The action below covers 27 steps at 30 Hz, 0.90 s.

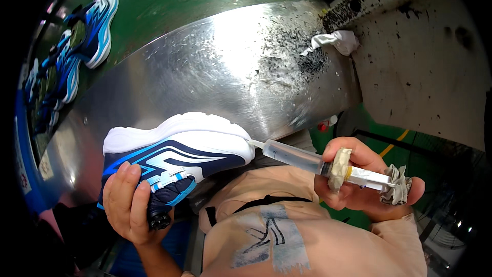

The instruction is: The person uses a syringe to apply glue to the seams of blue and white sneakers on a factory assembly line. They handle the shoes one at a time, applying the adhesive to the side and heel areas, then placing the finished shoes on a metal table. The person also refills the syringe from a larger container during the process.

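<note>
My left hand (127, 202) grips a navy, blue and white sneaker (177, 151) by its upper, near the laces. The sneaker is turned over, its white sole facing up and its toe to the right. In my right hand (353, 174) lies a clear syringe (294, 156), pointing left. Its nozzle tip meets the edge of the sole at the toe. Pale wrapping is wound round the syringe's finger flange, and more cloth-like wrapping covers the plunger end, where my thumb rests.
A metal worktable (179, 72) with dark specks spans the middle. Crumpled white cloth (335, 42) lies at its far right, beside a stained upright panel (420, 56). Several similar sneakers (97, 28) stand at the far left. A small red-capped item (325, 124) is beyond my right hand.
</note>
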Motion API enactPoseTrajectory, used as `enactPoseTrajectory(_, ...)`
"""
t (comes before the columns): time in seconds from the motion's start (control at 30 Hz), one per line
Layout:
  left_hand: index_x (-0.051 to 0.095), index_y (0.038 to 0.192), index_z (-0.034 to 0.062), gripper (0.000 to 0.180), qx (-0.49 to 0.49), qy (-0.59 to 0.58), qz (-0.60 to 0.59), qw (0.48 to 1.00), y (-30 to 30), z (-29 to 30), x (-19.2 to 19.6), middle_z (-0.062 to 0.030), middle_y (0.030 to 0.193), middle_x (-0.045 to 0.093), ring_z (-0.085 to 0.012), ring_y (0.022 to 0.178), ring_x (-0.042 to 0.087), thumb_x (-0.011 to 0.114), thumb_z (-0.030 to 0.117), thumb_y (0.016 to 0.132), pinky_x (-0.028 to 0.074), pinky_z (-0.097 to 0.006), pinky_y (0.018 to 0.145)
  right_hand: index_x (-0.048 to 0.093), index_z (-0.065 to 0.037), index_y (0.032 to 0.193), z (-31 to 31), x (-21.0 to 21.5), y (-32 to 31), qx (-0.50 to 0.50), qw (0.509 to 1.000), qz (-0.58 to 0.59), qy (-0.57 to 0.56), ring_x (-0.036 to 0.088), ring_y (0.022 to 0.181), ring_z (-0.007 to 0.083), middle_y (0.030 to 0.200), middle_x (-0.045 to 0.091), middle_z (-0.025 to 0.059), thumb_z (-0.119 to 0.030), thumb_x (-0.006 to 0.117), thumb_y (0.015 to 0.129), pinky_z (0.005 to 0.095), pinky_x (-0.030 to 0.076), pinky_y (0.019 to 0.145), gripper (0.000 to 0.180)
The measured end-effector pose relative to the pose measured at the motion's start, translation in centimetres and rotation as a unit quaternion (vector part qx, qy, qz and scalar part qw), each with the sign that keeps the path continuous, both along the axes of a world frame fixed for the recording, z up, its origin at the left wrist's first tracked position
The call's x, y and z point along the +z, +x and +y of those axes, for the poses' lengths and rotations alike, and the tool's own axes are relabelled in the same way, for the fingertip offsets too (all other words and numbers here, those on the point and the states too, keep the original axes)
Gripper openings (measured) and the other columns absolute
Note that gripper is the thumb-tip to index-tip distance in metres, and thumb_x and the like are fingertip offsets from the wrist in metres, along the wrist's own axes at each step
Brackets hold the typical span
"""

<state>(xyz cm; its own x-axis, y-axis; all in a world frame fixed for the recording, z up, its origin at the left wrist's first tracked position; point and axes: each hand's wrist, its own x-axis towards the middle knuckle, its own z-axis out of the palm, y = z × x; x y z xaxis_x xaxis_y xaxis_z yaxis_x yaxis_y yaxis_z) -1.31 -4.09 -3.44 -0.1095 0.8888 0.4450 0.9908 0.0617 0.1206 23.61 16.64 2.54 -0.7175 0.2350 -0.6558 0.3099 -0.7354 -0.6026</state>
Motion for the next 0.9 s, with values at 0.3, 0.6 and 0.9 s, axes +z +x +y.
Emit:
enactPoseTrajectory(0.3,0.058,0.108,0.0026,0.051,0.01,-0.041,-0.04,0.998,-0.4,3.3,1.8,-0.0183,0.108,0.065,-0.0371,0.1,0.063,0.079,0.017,0.064,0.048,-0.045,0.088,0.028,0.006,0.133,-2.5,-2.3,1.1,-0.104,0.977,0.186,0.029,0.045,0.076,0.0108,0.088,0.049,0.0078,-0.084,0.065,0.053,0.0211,0.031,0.061,0.126)
enactPoseTrajectory(0.6,0.059,0.109,-0.0016,0.062,-0.01,-0.166,-0.203,0.965,-3.4,8.0,2.9,-0.0129,0.101,0.063,-0.0243,0.094,0.061,0.082,0.005,0.052,0.046,-0.031,0.087,0.021,0.01,0.138,-3.9,-7.4,0.8,-0.087,0.946,0.271,0.154,0.061,0.093,0.0204,0.11,0.059,0.0158,-0.06,0.078,0.057,0.0266,0.049,0.078,0.121)
enactPoseTrajectory(0.9,0.061,0.1,-0.0008,0.064,0.014,-0.233,-0.345,0.909,-6.2,12.1,4.5,-0.0072,0.085,0.064,-0.014,0.08,0.062,0.088,0.021,0.047,0.049,-0.026,0.076,0.034,0.011,0.13,-2.8,-7.5,0.2,-0.007,0.892,0.308,0.331,0.06,0.083,0.0223,0.098,0.058,0.0141,-0.073,0.078,0.054,0.0308,0.05,0.072,0.122)
